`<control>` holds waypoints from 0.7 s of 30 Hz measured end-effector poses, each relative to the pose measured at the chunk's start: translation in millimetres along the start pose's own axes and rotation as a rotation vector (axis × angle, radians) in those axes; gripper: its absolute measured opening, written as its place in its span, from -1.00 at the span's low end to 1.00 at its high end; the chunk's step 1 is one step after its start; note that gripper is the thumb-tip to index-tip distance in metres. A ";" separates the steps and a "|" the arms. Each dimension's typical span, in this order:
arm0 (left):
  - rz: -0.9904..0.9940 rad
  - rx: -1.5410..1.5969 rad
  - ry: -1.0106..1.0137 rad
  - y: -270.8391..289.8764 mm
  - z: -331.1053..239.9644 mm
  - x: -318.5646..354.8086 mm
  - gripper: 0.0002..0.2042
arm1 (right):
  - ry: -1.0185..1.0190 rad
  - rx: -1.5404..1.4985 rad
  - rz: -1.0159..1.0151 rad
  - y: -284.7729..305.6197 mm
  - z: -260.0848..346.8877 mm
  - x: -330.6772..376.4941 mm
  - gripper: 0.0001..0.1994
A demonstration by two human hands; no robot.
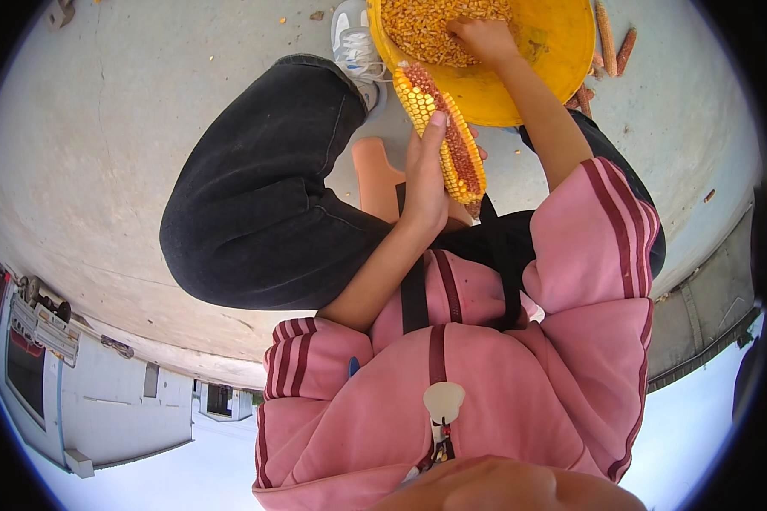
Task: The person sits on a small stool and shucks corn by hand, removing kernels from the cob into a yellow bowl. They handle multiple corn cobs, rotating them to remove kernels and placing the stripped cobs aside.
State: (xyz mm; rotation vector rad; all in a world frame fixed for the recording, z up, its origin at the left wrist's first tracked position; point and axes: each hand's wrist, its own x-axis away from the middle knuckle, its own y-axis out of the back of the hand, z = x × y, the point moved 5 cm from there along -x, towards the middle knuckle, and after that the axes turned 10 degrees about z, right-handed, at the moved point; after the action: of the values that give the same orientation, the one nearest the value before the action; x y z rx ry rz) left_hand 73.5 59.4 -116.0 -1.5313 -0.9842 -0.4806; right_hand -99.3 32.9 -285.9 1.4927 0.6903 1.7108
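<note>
My left hand (430, 166) is closed round an ear of corn (422, 100), thumb lying along its front. Yellow kernels still cover its sides, while a bare reddish strip of cob runs lengthwise down the middle. The ear is tilted, its upper end beside the rim of a yellow basin (537, 98). Inside that basin lies a heap of loose corn kernels (418, 30). At the heap's right side is my right hand (484, 40), fingers bunched and touching the kernels. Whatever those fingers hold, if anything, is hidden.
Several stripped cobs (606, 38) lie on the concrete floor (256, 34) right of the basin. An orange-brown plastic piece (372, 175), perhaps a stool, shows between my legs. My shoe (354, 43) stands against the basin's left side. Stray kernels dot the floor.
</note>
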 end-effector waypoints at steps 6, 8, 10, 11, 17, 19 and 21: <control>0.004 0.003 -0.003 -0.5 -0.2 -0.4 -0.63 | -0.011 0.030 -0.002 0.3 2.0 -1.3 -0.79; -0.007 -0.060 0.007 -1.9 -1.7 0.4 -0.58 | -0.009 0.048 -0.010 -0.4 1.7 -1.2 -0.77; -0.021 -0.089 0.008 -4.0 -3.6 1.3 -0.53 | -0.008 0.068 0.002 -4.2 1.1 -2.3 -0.75; -0.030 -0.083 0.003 -5.0 -4.9 2.0 -0.54 | -0.005 0.080 0.009 -5.4 1.4 -3.5 -0.74; -0.037 -0.091 0.012 -4.9 -4.2 1.9 -0.54 | 0.002 0.107 -0.011 -6.4 0.1 -2.9 -0.73; -0.033 -0.097 0.016 -4.2 -3.5 1.5 -0.54 | -0.020 0.097 -0.007 -3.3 -1.8 -0.6 -0.73; -0.024 -0.095 0.016 -3.0 -2.5 1.3 -0.53 | -0.071 0.082 -0.015 -2.0 -5.7 0.9 -0.74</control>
State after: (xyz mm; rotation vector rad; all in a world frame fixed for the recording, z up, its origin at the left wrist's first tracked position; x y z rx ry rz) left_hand 72.3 57.3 -112.6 -1.5994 -0.9795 -0.5626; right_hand -104.5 35.2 -288.0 1.5926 0.7404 1.6272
